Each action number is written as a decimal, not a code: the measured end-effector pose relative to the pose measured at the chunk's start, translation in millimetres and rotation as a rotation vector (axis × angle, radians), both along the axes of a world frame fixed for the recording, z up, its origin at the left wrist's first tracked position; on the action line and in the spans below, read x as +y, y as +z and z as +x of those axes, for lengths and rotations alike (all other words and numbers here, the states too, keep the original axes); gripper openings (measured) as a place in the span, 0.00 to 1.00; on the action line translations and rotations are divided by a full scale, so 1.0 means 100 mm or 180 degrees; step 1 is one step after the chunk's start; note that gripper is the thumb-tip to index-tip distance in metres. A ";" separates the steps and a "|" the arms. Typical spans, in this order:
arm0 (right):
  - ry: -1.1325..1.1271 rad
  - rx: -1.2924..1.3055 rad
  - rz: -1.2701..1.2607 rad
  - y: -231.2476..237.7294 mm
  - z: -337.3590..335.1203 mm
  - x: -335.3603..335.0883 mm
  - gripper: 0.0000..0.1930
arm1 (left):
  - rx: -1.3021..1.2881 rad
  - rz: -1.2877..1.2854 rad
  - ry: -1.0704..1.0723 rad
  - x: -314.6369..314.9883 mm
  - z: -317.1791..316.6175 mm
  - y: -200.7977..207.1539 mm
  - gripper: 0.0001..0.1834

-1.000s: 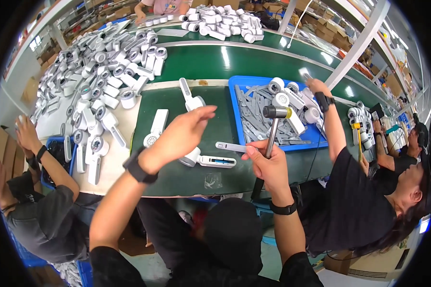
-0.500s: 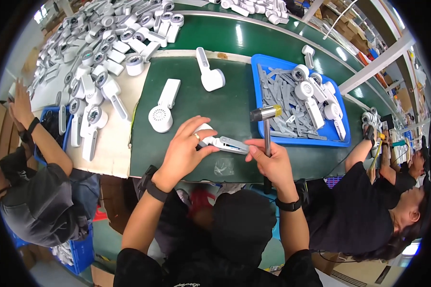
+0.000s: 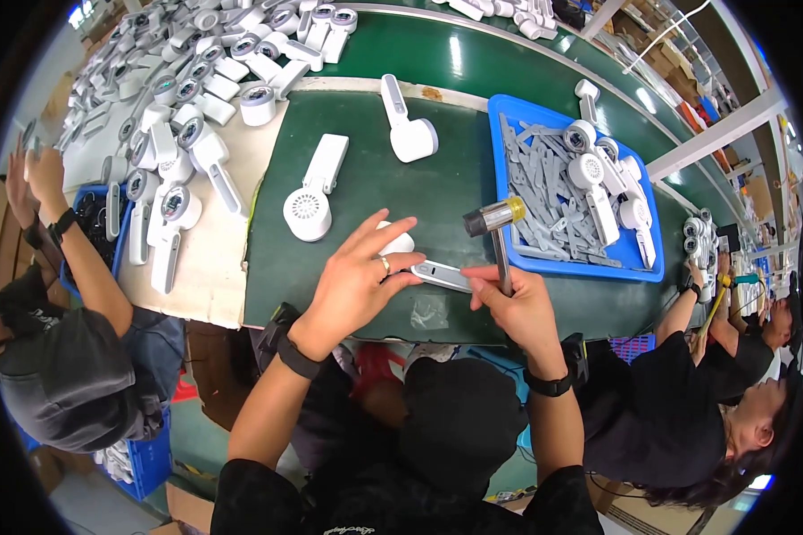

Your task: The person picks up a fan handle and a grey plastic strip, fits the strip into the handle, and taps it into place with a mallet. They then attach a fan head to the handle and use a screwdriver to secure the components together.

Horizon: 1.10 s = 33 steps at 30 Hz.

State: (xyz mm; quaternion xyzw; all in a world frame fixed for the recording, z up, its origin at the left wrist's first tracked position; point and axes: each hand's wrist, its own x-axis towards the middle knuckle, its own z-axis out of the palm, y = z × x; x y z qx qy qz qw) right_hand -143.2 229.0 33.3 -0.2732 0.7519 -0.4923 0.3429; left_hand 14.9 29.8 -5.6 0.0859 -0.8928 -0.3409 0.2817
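Note:
My left hand (image 3: pixel 352 278) is closed around the head and neck of a white handheld fan (image 3: pixel 444 275), partly hidden by the fingers. The fan lies across in front of me, its grey handle strip facing up. At the handle's other end my right hand (image 3: pixel 519 310) touches the strip with thumb and finger. That same hand also grips a hammer (image 3: pixel 495 217), its dark and yellow head raised above the table. Two more white fans lie beyond: one (image 3: pixel 308 214) with a round vented face, another (image 3: pixel 414 140) farther off.
A blue tray (image 3: pixel 500 160) at the right holds grey strips (image 3: pixel 544 192) and several fans. At the left, a large heap of fans (image 3: pixel 196 80) covers a pale board (image 3: pixel 214 299). Clear plastic film (image 3: pixel 430 313) lies near the front edge. Co-workers are on both sides.
The dark gap along the handle strip no longer shows; the strip now looks level with the handle. My right fingers have moved slightly on it. The whole view has shifted a little.

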 end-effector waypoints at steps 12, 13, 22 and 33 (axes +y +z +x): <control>-0.0233 -0.0659 0.0069 -0.02 0.04 0.00 0.10 | 0.0304 -0.0733 -0.0473 -0.12 -0.06 0.00 0.20; -0.0233 -0.0677 0.0068 -0.05 0.04 -0.01 0.10 | 0.0286 -0.0733 -0.0475 -0.13 -0.07 -0.01 0.20; -0.0672 -0.1085 -0.0611 -0.17 0.05 0.05 0.11 | 0.0416 -0.0629 -0.0384 -0.15 -0.13 -0.03 0.20; -0.0272 0.0036 0.0102 -0.06 0.07 -0.01 0.11 | 0.0487 -0.1110 -0.0419 -0.16 -0.12 -0.05 0.17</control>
